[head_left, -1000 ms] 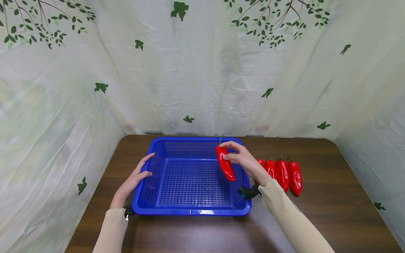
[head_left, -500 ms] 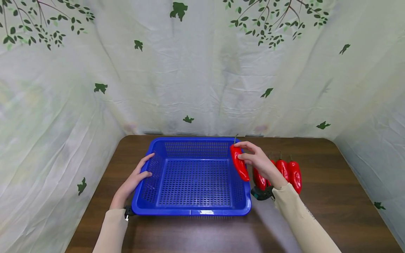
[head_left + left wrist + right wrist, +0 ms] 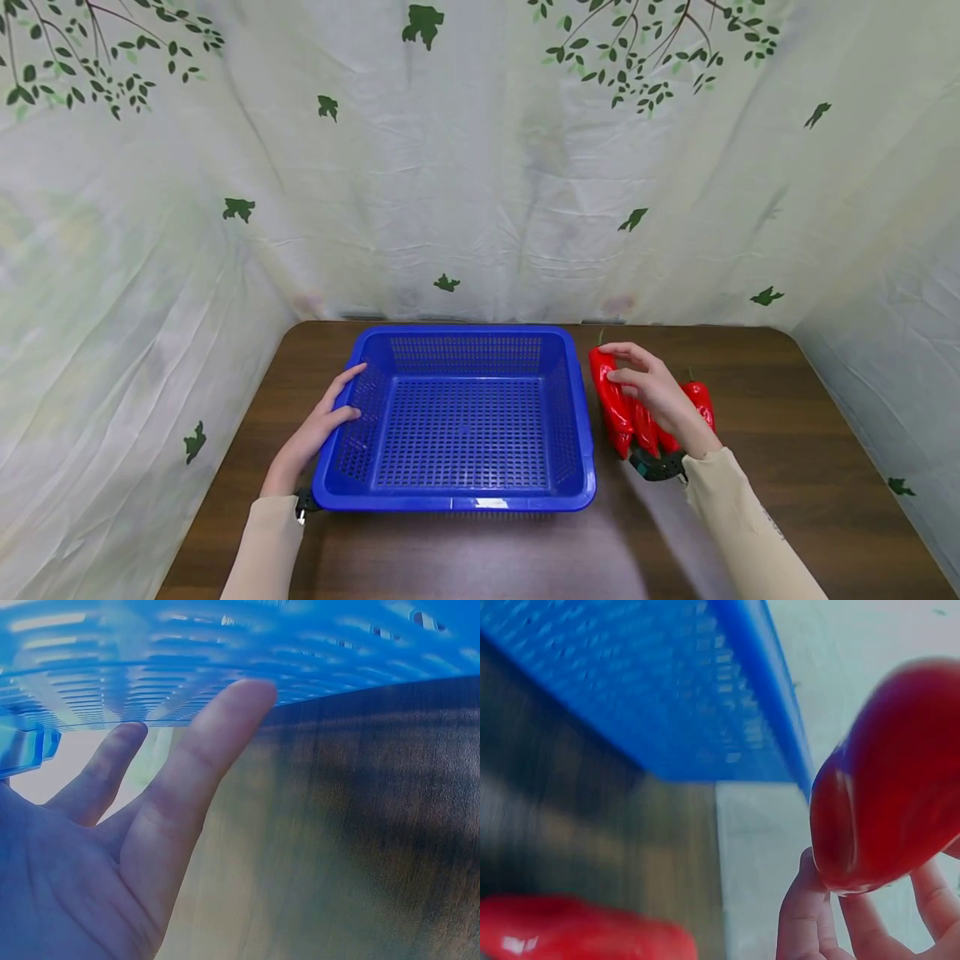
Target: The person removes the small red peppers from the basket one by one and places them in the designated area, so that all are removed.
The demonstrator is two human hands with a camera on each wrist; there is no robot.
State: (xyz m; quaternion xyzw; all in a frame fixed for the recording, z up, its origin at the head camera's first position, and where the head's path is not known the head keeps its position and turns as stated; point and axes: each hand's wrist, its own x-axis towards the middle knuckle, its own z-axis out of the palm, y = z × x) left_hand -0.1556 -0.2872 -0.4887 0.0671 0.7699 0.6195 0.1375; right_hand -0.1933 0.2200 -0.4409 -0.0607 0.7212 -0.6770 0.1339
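On the table stands a blue plastic basket [image 3: 465, 450] with perforated walls. My left hand [image 3: 318, 425] holds its left rim, thumb and a finger reaching over the edge. In the left wrist view, spread fingers [image 3: 191, 761] lie against the slotted wall. My right hand [image 3: 656, 392] pinches a glossy red chili pepper [image 3: 611, 404] by its upper part, stem up and tip down, right of the basket. More red peppers [image 3: 699, 400] lie side by side beneath and beyond this hand, partly hidden by it. The right wrist view shows the held pepper [image 3: 892, 780] close up.
The brown wooden table [image 3: 795, 467] extends to both sides of the basket. A pale curtain [image 3: 487, 167] with leaf prints hangs behind and along both sides. Another red pepper [image 3: 585, 930] lies low in the right wrist view, beside the basket's outer wall [image 3: 682, 697].
My right hand has carried the red chili pepper rightward, from over the basket's right part to beside the other peppers. The left hand and the basket stay in place.
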